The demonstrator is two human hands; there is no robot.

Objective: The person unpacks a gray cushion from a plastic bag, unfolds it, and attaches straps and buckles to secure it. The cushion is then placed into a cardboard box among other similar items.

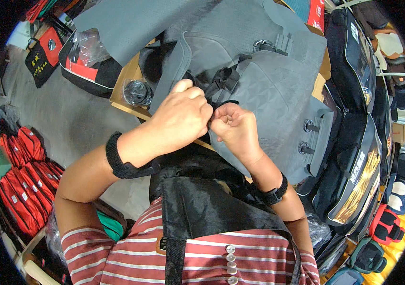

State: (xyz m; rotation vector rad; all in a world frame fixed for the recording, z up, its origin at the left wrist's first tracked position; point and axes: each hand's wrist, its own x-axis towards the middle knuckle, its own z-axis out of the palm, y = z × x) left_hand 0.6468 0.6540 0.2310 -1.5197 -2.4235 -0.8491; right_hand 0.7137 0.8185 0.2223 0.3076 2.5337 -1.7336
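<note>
A grey car seat cover (270, 92) with an embossed triangle pattern lies spread in front of me. A black webbing strap (224, 80) is bunched near its middle. Both of my hands meet just below that bunch, knuckles nearly touching. My left hand (184, 112) is closed, palm down, over a dark strap end; its fingertips are hidden. My right hand (236, 126) pinches the black strapping with curled fingers, and what lies inside the pinch is mostly covered. Further up the cover sits a strap with a metal ring (263, 45).
Beneath the cover is a cardboard box (127, 94), with coiled black material in clear plastic (137, 92) at its left. Black zipped bags (352, 167) are stacked on the right. Red packs (24, 192) stand at left. Two black-and-red bags (88, 71) rest on the floor.
</note>
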